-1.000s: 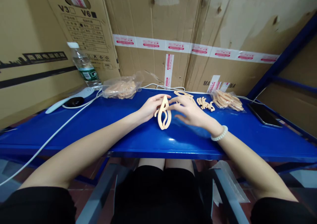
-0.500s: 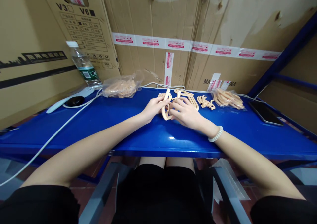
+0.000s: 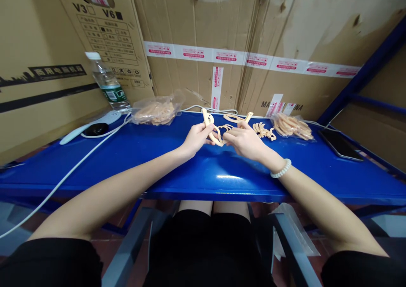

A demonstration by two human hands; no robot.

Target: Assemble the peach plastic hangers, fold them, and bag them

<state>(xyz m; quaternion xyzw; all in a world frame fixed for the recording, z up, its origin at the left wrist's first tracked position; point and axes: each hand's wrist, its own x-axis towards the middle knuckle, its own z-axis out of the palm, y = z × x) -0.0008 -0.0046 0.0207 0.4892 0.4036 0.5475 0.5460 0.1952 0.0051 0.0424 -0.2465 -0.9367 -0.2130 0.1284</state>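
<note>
My left hand [image 3: 199, 138] is closed around a curved pale wooden-looking piece [image 3: 207, 117], whose upper end sticks up past the thumb. Its lower curve reaches toward my right hand [image 3: 245, 141], whose fingers are bent close to that end. From the top of my right hand rises another pale piece [image 3: 248, 117], gripped between thumb and fingers. Whether the right fingers also touch the curved piece is hard to make out. Just behind the hands, a long curved piece [image 3: 233, 118] and small curved, claw-like pieces [image 3: 263, 131] lie on the blue table [image 3: 177, 172].
A clear bag of pale pieces [image 3: 155, 111] lies at back left, another bag [image 3: 292, 126] at back right. A water bottle [image 3: 111, 88], a black mouse-like object [image 3: 96, 129] and a white cable [image 3: 79, 166] are on the left. A phone [image 3: 340, 144] lies right. Cardboard [image 3: 196, 75] stands behind.
My hands have drawn apart slightly, the right one moving right. A pale piece now stands up from the right hand, and the curved piece in the left hand has tilted and risen a little.
</note>
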